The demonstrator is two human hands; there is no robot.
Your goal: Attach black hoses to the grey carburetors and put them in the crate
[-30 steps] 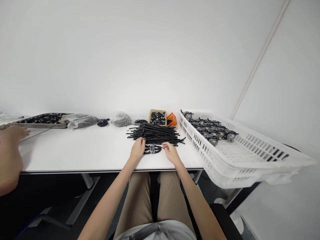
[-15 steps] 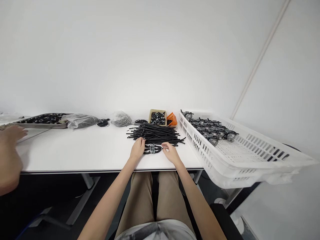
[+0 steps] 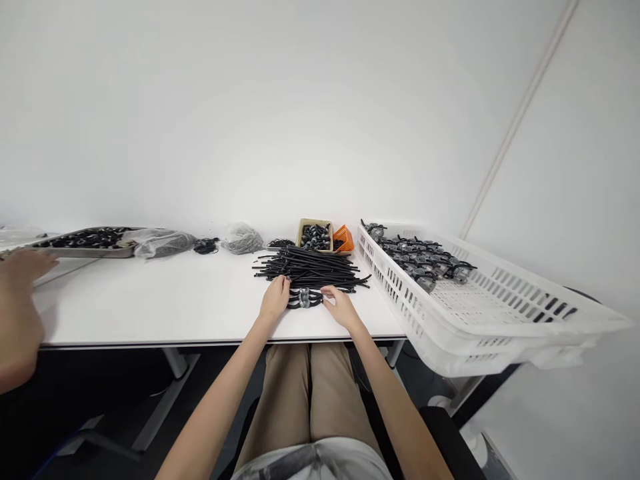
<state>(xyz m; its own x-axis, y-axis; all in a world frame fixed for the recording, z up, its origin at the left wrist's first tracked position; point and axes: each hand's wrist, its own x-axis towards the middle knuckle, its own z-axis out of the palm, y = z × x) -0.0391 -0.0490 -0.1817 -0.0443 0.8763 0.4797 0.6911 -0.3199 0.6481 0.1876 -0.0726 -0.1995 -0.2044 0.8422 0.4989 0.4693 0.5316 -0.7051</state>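
Note:
An assembly of black cords with a grey connector [image 3: 304,298] in its middle lies near the table's front edge. My left hand [image 3: 276,296] is closed on the left ends of its cords. At the right ends, the thumb and fingers of my right hand [image 3: 341,308] pinch the cords. Just behind both hands is a pile of straight black cords [image 3: 315,265]. Details of the cord ends are too small to make out.
A white crate [image 3: 400,293] at right holds similar assemblies [image 3: 425,257]. Behind the pile stand a beige basket [image 3: 299,235] of grey-black parts and a tilted orange basket [image 3: 345,235]. Further left are plastic bags [image 3: 167,243] and a metal tray [image 3: 107,253]. Another person's hand [image 3: 23,300] is far left.
My right hand has shifted very slightly left at the cord ends, while my left hand keeps its place. My knees have come together. The other person's hand has moved a little.

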